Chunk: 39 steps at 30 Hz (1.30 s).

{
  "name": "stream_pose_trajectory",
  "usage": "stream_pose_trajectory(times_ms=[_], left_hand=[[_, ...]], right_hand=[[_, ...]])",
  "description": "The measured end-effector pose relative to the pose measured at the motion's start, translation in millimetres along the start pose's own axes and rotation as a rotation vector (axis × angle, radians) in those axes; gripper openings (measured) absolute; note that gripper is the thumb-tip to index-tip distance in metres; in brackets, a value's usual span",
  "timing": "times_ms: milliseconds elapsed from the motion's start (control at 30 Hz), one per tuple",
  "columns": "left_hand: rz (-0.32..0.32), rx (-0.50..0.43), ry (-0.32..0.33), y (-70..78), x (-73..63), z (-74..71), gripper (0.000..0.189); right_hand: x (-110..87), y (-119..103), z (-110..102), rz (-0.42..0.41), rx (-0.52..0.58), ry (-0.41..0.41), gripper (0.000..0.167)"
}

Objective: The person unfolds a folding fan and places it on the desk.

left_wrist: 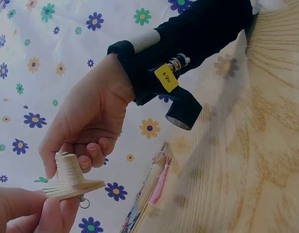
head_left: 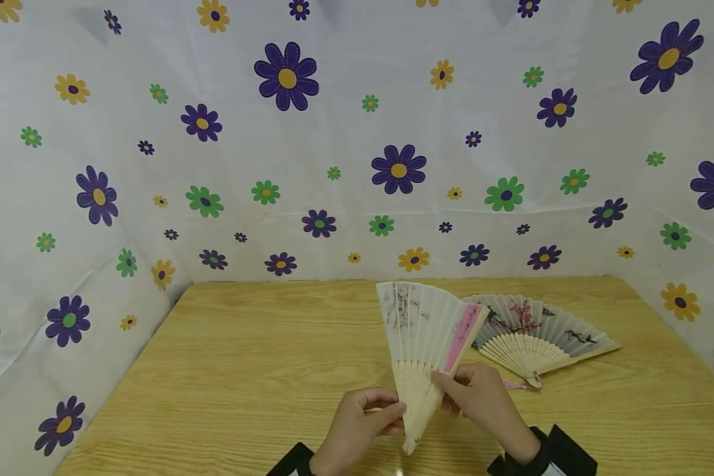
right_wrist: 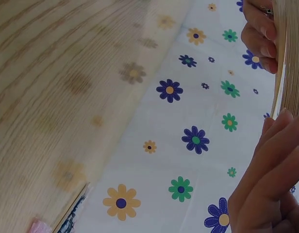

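A partly spread folding fan (head_left: 416, 350) with pale wooden ribs, a whitish printed leaf and a pink strip along its right side stands upright between both hands. Its left edge, low on the ribs, is pinched by my left hand (head_left: 365, 420). My right hand (head_left: 478, 393) grips the right-hand ribs, thumb in front. Seen end-on in the left wrist view, the ribs (left_wrist: 69, 177) bunch together above a small metal ring. The right wrist view catches only the fan's edge (right_wrist: 288, 58), between the left fingers (right_wrist: 261, 31) and the right hand (right_wrist: 271, 179).
Behind the right hand, a second fan (head_left: 529, 337) lies fully spread on the wooden table (head_left: 244, 350), with dark and pink blossom prints and a pink tassel (head_left: 514, 385). A white cloth with printed flowers (head_left: 333, 132) walls the back and sides.
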<state>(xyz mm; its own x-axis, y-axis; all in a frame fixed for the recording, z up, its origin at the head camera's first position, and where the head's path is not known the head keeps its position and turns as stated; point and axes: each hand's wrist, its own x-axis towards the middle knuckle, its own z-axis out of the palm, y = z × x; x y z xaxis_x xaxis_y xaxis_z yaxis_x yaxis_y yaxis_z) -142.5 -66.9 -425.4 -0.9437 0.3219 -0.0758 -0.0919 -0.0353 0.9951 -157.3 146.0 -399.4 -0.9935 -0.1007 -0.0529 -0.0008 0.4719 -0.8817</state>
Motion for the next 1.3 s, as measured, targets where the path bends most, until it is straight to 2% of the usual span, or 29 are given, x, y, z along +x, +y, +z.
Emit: stream_pose_trajectory(times_ms=[200, 367, 633, 867, 1033, 1300], left_hand=[[-0.018, -0.002, 0.025, 0.1, 0.2, 0.4, 0.029], [-0.031, 0.001, 0.050, 0.4, 0.0, -0.2, 0.027], [-0.048, 0.007, 0.055, -0.9, 0.2, -1.1, 0.024], [-0.069, 0.011, 0.052, 3.2, -1.8, -2.0, 0.017], [-0.073, 0.011, 0.046, 3.6, -2.0, -3.1, 0.016], [-0.067, -0.038, 0.079, 3.6, 1.4, -4.3, 0.013]], right_hand=[[0.3, 0, 0, 0.004, -0.038, 0.029, 0.046], [0.7, -1, -1, 0.004, -0.029, 0.057, 0.045], [1.6, 0, -2, -0.004, -0.034, 0.052, 0.044], [3.1, 0, -7, 0.001, -0.020, 0.087, 0.045], [3.4, -1, -9, -0.001, -0.007, 0.081, 0.046], [5.0, 0, -15, 0.026, 0.060, 0.073, 0.049]])
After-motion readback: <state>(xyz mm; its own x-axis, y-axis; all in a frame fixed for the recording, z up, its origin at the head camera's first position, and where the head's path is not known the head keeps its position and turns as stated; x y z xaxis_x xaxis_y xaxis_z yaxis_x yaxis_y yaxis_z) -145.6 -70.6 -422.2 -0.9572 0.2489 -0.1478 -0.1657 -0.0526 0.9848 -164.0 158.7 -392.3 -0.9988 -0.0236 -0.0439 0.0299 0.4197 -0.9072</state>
